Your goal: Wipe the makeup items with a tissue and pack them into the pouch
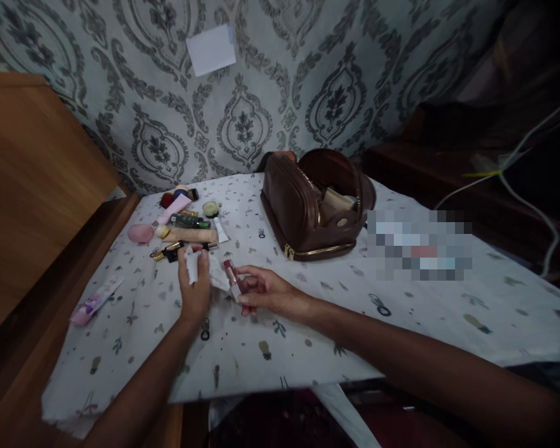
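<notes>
Grey patterned wall covering (256,93) rises at twelve o'clock, taking directions from the right hand (273,289). Below it, a white printed cloth (308,348) covers the table; its front edge runs at six o'clock, with open room between it and both hands. A wooden panel (32,186) borders the left edge at ten. The brown bag (292,205), unzipped, stands at one, well in from the front edge, with room to move between it and the right forearm. Loose cosmetics (191,235) crowd together at ten. The left hand (195,297), at nine, is half-closed around a white tissue (193,266); farther out at nine, a pink-and-white tube (96,303) lies near the left edge. Smallest, a slim red-topped tube (232,280) tilts between the right hand's pinching thumb and fingers.
</notes>
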`<action>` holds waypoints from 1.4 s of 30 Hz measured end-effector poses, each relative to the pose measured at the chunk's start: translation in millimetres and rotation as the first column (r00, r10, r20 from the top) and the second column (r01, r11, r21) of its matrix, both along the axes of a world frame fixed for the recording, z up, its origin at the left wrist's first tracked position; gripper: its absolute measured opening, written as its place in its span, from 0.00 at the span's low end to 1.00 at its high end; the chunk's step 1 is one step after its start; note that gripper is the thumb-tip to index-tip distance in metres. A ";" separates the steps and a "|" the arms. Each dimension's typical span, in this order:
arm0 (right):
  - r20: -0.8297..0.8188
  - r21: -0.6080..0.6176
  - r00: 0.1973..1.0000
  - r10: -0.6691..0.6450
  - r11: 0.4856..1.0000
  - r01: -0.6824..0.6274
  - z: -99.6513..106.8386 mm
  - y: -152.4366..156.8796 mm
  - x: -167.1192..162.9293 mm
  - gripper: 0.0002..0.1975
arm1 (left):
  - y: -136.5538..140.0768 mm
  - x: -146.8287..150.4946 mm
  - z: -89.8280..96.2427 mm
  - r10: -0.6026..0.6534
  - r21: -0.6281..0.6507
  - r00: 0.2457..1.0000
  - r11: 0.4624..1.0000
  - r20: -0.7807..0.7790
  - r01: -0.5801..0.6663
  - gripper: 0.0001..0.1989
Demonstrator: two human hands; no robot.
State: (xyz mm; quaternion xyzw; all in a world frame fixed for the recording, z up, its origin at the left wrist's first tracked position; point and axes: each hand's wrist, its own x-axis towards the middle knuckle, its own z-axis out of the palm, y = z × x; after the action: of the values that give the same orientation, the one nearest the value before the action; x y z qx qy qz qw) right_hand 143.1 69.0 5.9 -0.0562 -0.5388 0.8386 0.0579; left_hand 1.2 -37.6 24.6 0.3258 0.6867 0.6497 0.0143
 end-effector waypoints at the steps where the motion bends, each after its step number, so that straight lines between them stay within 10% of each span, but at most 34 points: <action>1: 0.001 0.006 1.000 0.007 1.000 -0.007 -0.3 0.0 -0.1 0.29 | -1.0 1.9 1.3 0.000 -0.008 0.999 1.000 -0.048 0.000 0.13; 17: -0.052 -0.227 0.998 -0.038 0.974 0.026 5.5 0.7 1.2 0.28 | -7.2 8.2 5.6 -0.364 -0.193 0.820 0.931 -0.442 0.309 0.10; 24: -0.023 -0.375 0.965 -0.261 0.897 0.234 2.2 10.9 -1.3 0.28 | -6.9 23.4 8.7 -0.529 -0.216 0.770 0.849 -0.358 0.483 0.10; 35: -0.002 -0.360 0.996 -0.089 0.929 0.083 10.9 8.9 3.7 0.25 | -5.2 16.8 16.4 -0.158 0.022 0.978 0.986 -0.136 0.163 0.09; 42: -0.013 -0.335 0.994 -0.105 0.938 0.095 10.5 6.2 5.4 0.20 | -6.3 18.6 13.6 -0.286 -0.109 0.905 0.958 -0.315 0.265 0.07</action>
State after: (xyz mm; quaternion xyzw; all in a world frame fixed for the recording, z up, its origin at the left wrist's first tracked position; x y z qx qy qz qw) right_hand 148.5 75.2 16.4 -0.0797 -0.3846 0.9144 0.0980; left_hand 19.8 -43.9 38.2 0.5221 0.6469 0.5558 0.0021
